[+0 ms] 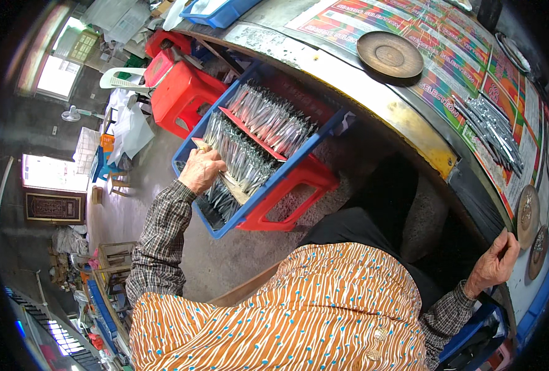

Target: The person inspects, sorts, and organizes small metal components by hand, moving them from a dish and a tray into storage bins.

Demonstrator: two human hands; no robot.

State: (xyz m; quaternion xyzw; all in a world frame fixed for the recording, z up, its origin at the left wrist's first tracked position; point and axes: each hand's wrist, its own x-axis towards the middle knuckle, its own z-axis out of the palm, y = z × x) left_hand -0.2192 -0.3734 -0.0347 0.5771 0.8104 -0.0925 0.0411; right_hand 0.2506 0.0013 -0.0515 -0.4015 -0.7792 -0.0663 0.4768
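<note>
My left hand [203,171] is closed over a pale wooden strip [234,187] that stands as a divider in a blue crate [303,153]. Packed on both sides of it are many thin, silvery-grey slender pieces [237,143]; their exact kind is unclear. A red divider [249,132] separates them from more slim pieces, pinkish and silver, [273,117] behind. At the table's right edge, my right hand [497,263] has its fingers pinched together beside a brown round disc [527,216]. Whatever they may hold is hidden.
The crate rests on a red stool [314,185]. Printed sheets on the curved table [348,80] bear a round bronze-coloured plate [390,54] and a pile of silvery slender pieces [491,136]. Another disc [538,252] lies at right. More red stools [178,99] stand beyond the crate.
</note>
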